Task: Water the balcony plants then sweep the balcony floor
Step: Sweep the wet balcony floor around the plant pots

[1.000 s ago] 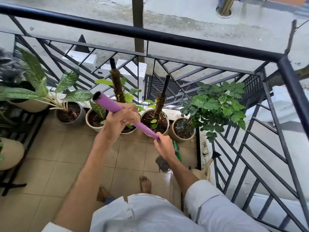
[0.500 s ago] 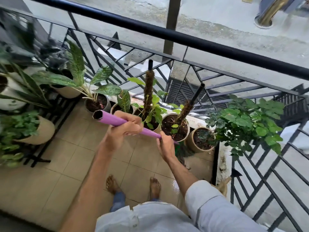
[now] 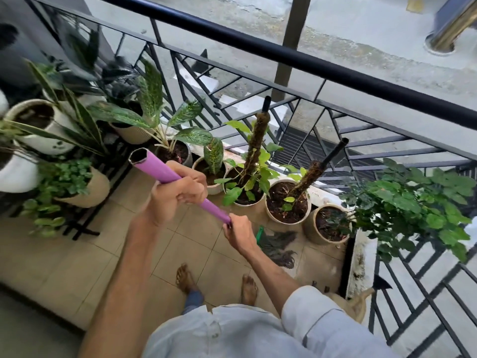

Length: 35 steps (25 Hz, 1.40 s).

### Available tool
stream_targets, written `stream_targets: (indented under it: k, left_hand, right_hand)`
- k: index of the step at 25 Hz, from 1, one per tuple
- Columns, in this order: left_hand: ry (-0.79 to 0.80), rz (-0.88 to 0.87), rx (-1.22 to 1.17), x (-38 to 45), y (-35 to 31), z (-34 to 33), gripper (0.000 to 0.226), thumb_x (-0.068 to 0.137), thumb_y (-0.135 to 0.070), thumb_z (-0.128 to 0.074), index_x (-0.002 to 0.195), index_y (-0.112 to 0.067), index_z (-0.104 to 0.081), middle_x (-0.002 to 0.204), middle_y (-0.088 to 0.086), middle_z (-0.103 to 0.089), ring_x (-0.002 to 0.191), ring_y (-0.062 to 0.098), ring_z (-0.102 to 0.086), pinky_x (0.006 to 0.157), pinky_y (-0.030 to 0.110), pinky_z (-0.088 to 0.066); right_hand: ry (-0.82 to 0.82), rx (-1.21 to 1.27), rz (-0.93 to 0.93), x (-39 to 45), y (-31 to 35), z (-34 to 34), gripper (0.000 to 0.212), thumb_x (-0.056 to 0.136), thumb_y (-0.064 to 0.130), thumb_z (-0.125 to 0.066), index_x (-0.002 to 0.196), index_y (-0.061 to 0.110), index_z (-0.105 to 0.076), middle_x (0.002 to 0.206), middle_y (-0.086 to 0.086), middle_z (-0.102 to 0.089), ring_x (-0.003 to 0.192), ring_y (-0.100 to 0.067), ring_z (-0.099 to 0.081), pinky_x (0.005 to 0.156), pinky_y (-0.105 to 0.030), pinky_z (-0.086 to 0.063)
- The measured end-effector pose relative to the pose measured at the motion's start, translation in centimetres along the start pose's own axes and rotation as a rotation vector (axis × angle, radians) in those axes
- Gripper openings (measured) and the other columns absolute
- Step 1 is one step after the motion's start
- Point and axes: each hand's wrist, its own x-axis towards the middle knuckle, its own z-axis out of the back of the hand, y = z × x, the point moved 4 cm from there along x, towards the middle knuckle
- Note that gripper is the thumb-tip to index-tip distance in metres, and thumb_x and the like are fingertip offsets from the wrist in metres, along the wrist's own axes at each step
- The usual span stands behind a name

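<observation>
Sweeping is the step in hand. Left hand (image 3: 178,195) grips the purple handle (image 3: 165,174) near its open top; right hand (image 3: 238,232) grips it lower down. The dark broom head (image 3: 277,245) lies on the tiled floor (image 3: 77,259) just before the row of pots (image 3: 286,202) along the railing (image 3: 284,55). Short, low strokes drawn away from the pots, towards the bare feet (image 3: 185,279), would probably keep bristles off the leaves and gather dirt in the open.
</observation>
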Motion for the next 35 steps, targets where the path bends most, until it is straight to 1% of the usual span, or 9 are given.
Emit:
stream_targets:
  k: [2,7,11,17,21,25,28,31,35]
  left_hand:
    - [-0.019,-0.007,0.033,-0.6,-0.3,0.6,0.031,0.071,-0.012,-0.056,0.049,-0.023,-0.036,0.047,0.000,-0.027,0.048,0.017,-0.022,0.051,0.043,-0.015]
    - [-0.070,-0.070,0.053,-1.1,-0.6,1.1,0.031,0.075,-0.012,-0.059,0.053,-0.019,-0.039,0.051,0.005,-0.030,0.049,0.022,-0.026,0.050,0.047,-0.020]
    - [-0.094,-0.143,0.029,-0.7,-0.7,2.8,0.031,0.076,-0.011,-0.057,0.051,-0.019,-0.041,0.049,0.005,-0.031,0.051,0.020,-0.030,0.052,0.051,-0.024]
    - [-0.211,-0.097,-0.010,-3.4,0.4,4.5,0.039,0.074,-0.010,-0.057,0.051,-0.018,-0.028,0.051,0.003,-0.020,0.052,0.020,-0.019,0.049,0.051,-0.017]
    - [-0.184,-0.093,0.022,-4.2,-3.3,7.7,0.022,0.072,-0.012,-0.055,0.058,-0.020,-0.040,0.047,0.001,-0.023,0.048,0.018,-0.020,0.049,0.045,-0.018]
    - [-0.204,-0.076,0.034,-4.9,-5.6,9.7,0.030,0.069,-0.014,-0.057,0.047,-0.022,-0.038,0.044,0.000,-0.024,0.045,0.018,-0.018,0.049,0.041,-0.016]
    - [-0.173,-0.050,0.062,-5.2,-6.1,10.7,0.030,0.069,-0.013,-0.058,0.049,-0.022,-0.037,0.044,0.006,-0.019,0.044,0.019,-0.017,0.050,0.040,-0.015]
    - [-0.143,-0.018,0.041,-4.3,-6.3,12.4,0.034,0.070,-0.011,-0.061,0.046,-0.021,-0.039,0.045,0.004,-0.024,0.044,0.015,-0.022,0.050,0.038,-0.017]
    - [-0.066,-0.017,0.060,-2.8,-6.6,15.3,0.036,0.073,-0.006,-0.057,0.049,-0.022,-0.036,0.048,-0.003,-0.027,0.047,0.014,-0.021,0.052,0.034,-0.017]
  right_hand:
    - [0.044,0.004,0.009,0.9,1.6,-0.9,0.013,0.090,0.018,-0.065,0.095,0.009,-0.070,0.086,-0.017,-0.075,0.082,-0.038,-0.072,0.070,-0.041,-0.055]
    - [-0.053,0.079,0.046,4.6,2.9,-0.4,0.008,0.081,0.016,-0.061,0.077,0.012,-0.065,0.070,-0.012,-0.068,0.066,-0.034,-0.067,0.060,-0.044,-0.057]
    - [-0.084,0.017,-0.020,8.0,2.2,1.4,0.011,0.083,0.010,-0.059,0.083,0.009,-0.070,0.076,-0.011,-0.070,0.071,-0.031,-0.068,0.065,-0.045,-0.059]
    - [0.003,-0.101,0.041,7.2,2.9,-0.6,0.008,0.083,0.009,-0.060,0.085,0.005,-0.067,0.082,-0.019,-0.069,0.078,-0.039,-0.067,0.069,-0.046,-0.055]
    - [0.057,-0.126,0.063,5.6,7.1,-4.6,0.018,0.083,0.022,-0.062,0.091,0.006,-0.068,0.088,-0.020,-0.068,0.083,-0.042,-0.064,0.071,-0.045,-0.051]
    - [0.174,-0.091,0.096,4.5,11.6,-7.3,0.022,0.082,0.019,-0.063,0.096,0.005,-0.072,0.092,-0.021,-0.071,0.086,-0.042,-0.065,0.068,-0.040,-0.047]
    - [0.122,-0.022,0.087,3.3,13.9,-8.8,0.018,0.084,0.012,-0.059,0.090,0.000,-0.072,0.086,-0.025,-0.072,0.080,-0.045,-0.064,0.064,-0.044,-0.044]
    - [0.091,0.099,0.059,4.2,16.0,-9.6,0.013,0.084,0.011,-0.059,0.085,0.004,-0.069,0.076,-0.019,-0.071,0.071,-0.041,-0.066,0.058,-0.040,-0.043]
    - [0.034,0.120,0.033,8.3,18.4,-9.2,0.015,0.078,0.013,-0.056,0.080,0.008,-0.070,0.071,-0.016,-0.070,0.067,-0.039,-0.065,0.059,-0.043,-0.051]
